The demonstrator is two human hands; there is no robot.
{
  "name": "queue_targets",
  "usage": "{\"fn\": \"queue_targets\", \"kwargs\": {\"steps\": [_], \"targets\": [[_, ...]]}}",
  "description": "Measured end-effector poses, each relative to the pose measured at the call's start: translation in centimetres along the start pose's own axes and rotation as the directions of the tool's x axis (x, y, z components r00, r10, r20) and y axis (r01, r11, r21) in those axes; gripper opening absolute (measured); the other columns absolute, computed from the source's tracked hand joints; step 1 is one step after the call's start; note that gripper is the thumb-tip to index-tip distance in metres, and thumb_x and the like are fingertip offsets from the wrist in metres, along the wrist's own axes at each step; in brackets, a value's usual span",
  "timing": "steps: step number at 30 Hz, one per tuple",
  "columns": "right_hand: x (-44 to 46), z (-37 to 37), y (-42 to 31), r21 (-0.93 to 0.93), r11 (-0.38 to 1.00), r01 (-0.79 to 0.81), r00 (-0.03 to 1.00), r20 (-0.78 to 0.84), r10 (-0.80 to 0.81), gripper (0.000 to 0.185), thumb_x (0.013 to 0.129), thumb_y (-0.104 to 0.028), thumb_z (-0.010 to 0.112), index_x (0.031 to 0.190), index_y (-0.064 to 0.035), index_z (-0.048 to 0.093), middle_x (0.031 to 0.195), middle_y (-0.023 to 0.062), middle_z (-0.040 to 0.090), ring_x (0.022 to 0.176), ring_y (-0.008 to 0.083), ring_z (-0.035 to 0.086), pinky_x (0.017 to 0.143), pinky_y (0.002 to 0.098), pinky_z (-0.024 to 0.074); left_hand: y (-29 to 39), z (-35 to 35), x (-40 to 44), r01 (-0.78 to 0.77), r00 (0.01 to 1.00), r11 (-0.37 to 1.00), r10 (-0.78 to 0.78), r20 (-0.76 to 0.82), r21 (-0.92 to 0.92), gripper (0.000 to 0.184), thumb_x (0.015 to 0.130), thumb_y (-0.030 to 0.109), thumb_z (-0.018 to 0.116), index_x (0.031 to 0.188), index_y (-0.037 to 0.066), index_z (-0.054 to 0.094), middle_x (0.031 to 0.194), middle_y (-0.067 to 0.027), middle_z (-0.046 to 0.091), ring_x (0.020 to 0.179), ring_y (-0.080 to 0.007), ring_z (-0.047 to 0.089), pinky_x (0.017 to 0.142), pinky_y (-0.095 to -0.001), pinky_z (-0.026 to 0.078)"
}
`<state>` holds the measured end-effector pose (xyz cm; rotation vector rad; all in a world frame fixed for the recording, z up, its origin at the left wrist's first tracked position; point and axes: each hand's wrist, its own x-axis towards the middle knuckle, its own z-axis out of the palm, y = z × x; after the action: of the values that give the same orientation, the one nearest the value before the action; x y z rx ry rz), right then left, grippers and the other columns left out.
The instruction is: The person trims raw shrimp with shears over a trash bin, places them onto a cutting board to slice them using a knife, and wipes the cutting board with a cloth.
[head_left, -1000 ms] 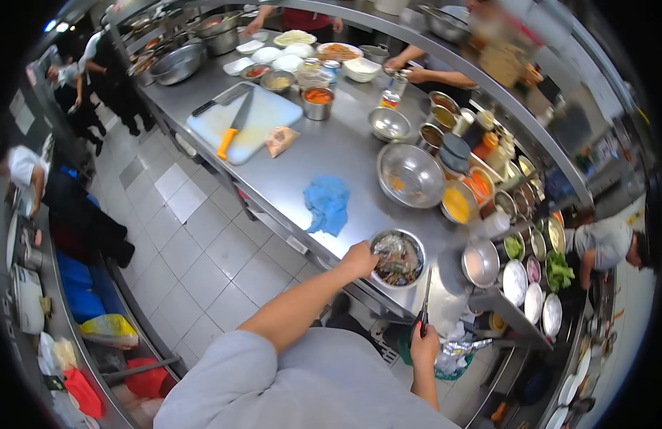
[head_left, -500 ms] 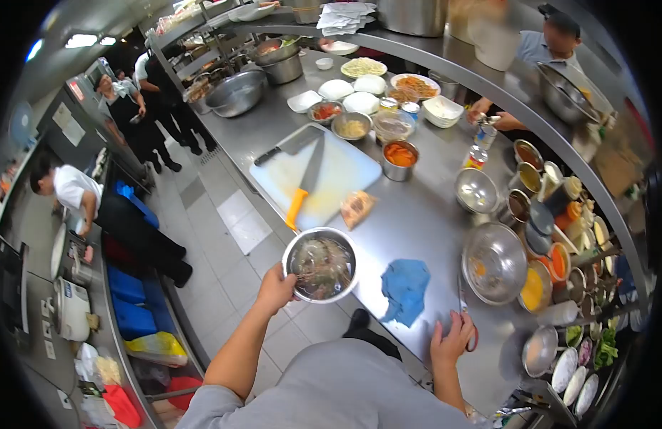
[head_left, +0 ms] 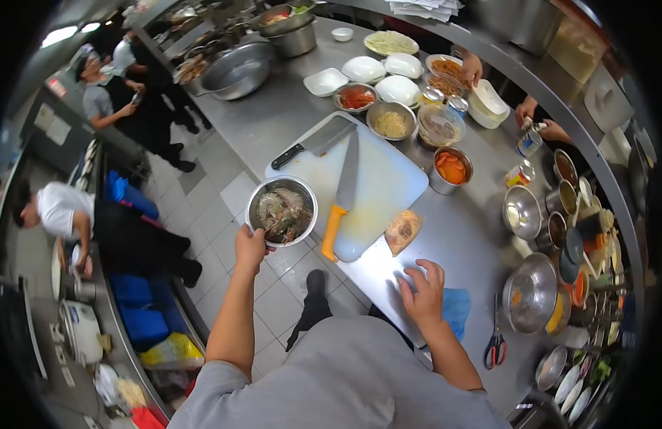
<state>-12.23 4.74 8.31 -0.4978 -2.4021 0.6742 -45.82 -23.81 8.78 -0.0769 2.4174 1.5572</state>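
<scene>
My left hand [head_left: 251,249] grips the rim of a round metal bowl [head_left: 314,214] over the floor, left of the counter edge. Raw shrimp [head_left: 282,213] lie in the bowl. My right hand [head_left: 422,292] is empty with fingers apart, at the counter's front edge by a blue cloth [head_left: 456,307] that it partly covers. Red-handled scissors [head_left: 496,349] lie to its right. Ahead of it sits a small plastic-wrapped packet [head_left: 403,232]. A yellow-handled knife [head_left: 335,227] and a black-handled cleaver [head_left: 320,145] rest on the white cutting board [head_left: 388,171].
Metal bowls of red strips [head_left: 355,97], pale shreds [head_left: 389,123] and orange slices [head_left: 452,169] stand behind the board. A large metal bowl [head_left: 530,292] and sauce containers line the right side. Across the counter, a person's hands [head_left: 538,123] hold a can. Several people stand at left.
My left hand has carried the bowl of shrimp left, away from the counter edge. My right hand has left the scissors and moved left past the cloth. My view has turned.
</scene>
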Motion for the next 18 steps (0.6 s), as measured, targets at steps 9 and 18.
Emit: {"fn": "queue_targets", "kwargs": {"steps": [9,18], "targets": [[6.2,12.4,-10.1,0.073,0.996,-0.054,0.998,-0.028,0.056,0.012,0.087,-0.013,0.08,0.096,-0.0058,0.075,0.102,0.0129,0.069,0.095,0.0332,0.066,0.082,0.042,0.0548,4.5,-2.5,16.2,-0.175,0.966,0.985,0.174,0.192,-0.013,0.021,0.098,0.009,0.054,0.106,-0.01,0.057,0.074,-0.0169,0.068,0.051,-0.0213,0.068,0.042,-0.0316,0.05],[11.6,21.7,-12.8,-0.272,0.845,-0.46,0.88,-0.016,0.474,0.068,0.088,-0.014,0.075,0.151,-0.0092,0.051,0.129,0.0255,0.059,0.117,0.0415,0.061,0.1,0.048,0.0528,5.4,-2.0,31.2,-0.22,0.947,0.976,0.209,0.243,0.014,0.024,0.098,0.011,0.054,0.106,-0.012,0.055,0.079,-0.0203,0.069,0.055,-0.0234,0.071,0.043,-0.0341,0.051]]}}
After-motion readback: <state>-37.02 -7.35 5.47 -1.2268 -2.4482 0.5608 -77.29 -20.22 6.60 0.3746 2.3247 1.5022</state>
